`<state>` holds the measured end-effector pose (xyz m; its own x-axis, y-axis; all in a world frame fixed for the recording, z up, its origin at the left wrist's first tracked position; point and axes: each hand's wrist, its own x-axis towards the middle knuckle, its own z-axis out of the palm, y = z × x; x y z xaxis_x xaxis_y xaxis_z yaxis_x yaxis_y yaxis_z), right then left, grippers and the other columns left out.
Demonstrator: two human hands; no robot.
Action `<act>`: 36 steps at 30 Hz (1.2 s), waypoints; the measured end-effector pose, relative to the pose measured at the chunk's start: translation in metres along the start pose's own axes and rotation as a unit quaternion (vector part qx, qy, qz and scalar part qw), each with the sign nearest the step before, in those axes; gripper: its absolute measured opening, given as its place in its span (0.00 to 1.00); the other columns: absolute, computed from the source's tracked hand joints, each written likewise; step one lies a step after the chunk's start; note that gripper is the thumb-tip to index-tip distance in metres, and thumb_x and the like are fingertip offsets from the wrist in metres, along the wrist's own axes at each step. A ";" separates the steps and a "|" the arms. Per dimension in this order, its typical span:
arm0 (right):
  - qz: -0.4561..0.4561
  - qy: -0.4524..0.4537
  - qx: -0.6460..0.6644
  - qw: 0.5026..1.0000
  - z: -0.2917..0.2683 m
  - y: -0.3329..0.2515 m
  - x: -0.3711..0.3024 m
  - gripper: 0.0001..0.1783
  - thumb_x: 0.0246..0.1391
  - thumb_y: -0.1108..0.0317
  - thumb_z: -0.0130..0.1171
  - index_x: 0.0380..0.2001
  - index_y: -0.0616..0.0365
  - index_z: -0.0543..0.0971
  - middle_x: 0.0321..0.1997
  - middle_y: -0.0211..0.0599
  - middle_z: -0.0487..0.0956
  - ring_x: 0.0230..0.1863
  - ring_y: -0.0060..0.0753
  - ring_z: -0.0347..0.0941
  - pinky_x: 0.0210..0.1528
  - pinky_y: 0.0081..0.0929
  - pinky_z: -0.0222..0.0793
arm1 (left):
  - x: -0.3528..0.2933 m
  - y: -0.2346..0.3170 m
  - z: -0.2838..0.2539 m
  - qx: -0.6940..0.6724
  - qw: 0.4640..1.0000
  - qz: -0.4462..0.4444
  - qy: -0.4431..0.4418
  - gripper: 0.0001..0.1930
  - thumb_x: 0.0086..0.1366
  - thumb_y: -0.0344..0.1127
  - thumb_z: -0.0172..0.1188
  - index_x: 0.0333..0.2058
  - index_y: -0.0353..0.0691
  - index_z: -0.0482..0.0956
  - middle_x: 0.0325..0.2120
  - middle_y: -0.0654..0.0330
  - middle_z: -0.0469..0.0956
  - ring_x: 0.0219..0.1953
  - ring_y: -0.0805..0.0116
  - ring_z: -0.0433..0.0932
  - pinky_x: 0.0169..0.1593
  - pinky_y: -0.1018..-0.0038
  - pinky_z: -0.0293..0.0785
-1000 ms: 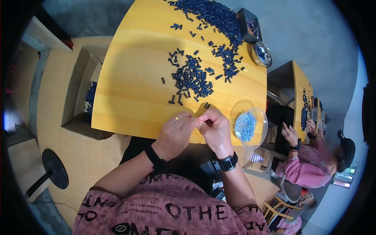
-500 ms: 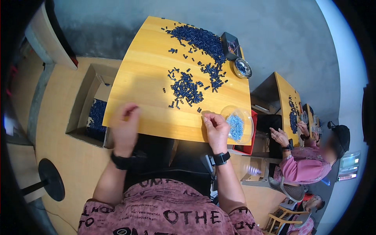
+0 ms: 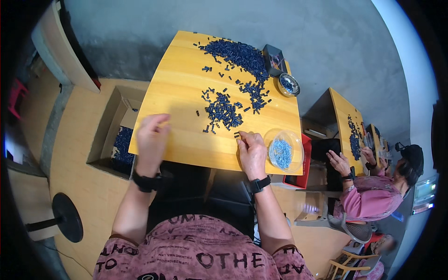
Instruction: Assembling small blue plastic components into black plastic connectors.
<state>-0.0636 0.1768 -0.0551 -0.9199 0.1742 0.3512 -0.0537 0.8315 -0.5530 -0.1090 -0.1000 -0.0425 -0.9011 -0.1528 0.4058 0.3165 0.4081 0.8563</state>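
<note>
My right hand (image 3: pixel 252 151) is closed near the front of the yellow wooden table (image 3: pixel 182 140). Its fingertips are pressed together beside a small black cylindrical piece (image 3: pixel 236 135); whatever they may hold is hidden. Over the table's front left part hovers my left hand (image 3: pixel 153 142), fingers loosely bent and apart, with nothing visible in them. A loose heap of similar black pieces (image 3: pixel 224 112) lies beyond both hands. Close to my right hand stands a clear round bowl (image 3: pixel 298 161) of small light-blue or silvery pieces.
A larger black heap (image 3: pixel 238 55) spreads across the table's far side, near a black box (image 3: pixel 274 59) and a metal bowl (image 3: pixel 289 85). An open cardboard box (image 3: pixel 103 128) holding black pieces stands at left. At right, a co-worker in pink (image 3: pixel 373 198) sits at another table (image 3: pixel 343 112).
My left hand has risen slightly and its fingers have come into clearer view. My right hand has turned and shifted slightly left, closer to the single black piece. The view has tilted a little.
</note>
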 end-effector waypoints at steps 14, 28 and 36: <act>-0.002 0.078 -0.035 0.996 -0.107 0.014 -0.015 0.08 0.48 0.79 0.64 0.34 0.62 0.83 0.33 0.46 0.80 0.37 0.50 0.78 0.41 0.37 0.74 | 0.007 0.035 0.152 0.102 0.979 0.111 -0.136 0.04 0.51 0.25 0.65 0.27 0.40 0.81 0.29 0.54 0.74 0.41 0.52 0.72 0.43 0.61 0.71; 0.027 -0.086 -0.133 0.987 -0.104 0.070 0.009 0.09 0.38 0.71 0.70 0.26 0.59 0.83 0.31 0.49 0.80 0.36 0.53 0.78 0.41 0.43 0.74 | 0.017 0.038 0.175 0.242 0.938 0.110 -0.223 0.04 0.53 0.27 0.65 0.29 0.35 0.82 0.34 0.49 0.75 0.45 0.48 0.72 0.48 0.60 0.73; 0.059 -0.107 -0.132 0.984 -0.097 0.077 0.012 0.07 0.40 0.70 0.69 0.25 0.59 0.82 0.30 0.50 0.81 0.35 0.53 0.79 0.40 0.45 0.74 | 0.014 0.030 0.172 0.211 0.957 0.120 -0.158 0.04 0.52 0.25 0.65 0.26 0.37 0.79 0.31 0.52 0.74 0.42 0.51 0.72 0.48 0.62 0.71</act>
<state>-0.0411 0.2944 -0.0206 -0.9758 0.1868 0.1138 0.1358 0.9253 -0.3541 -0.1632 0.0649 -0.0659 -0.8834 0.2429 0.4008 0.4372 0.7351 0.5181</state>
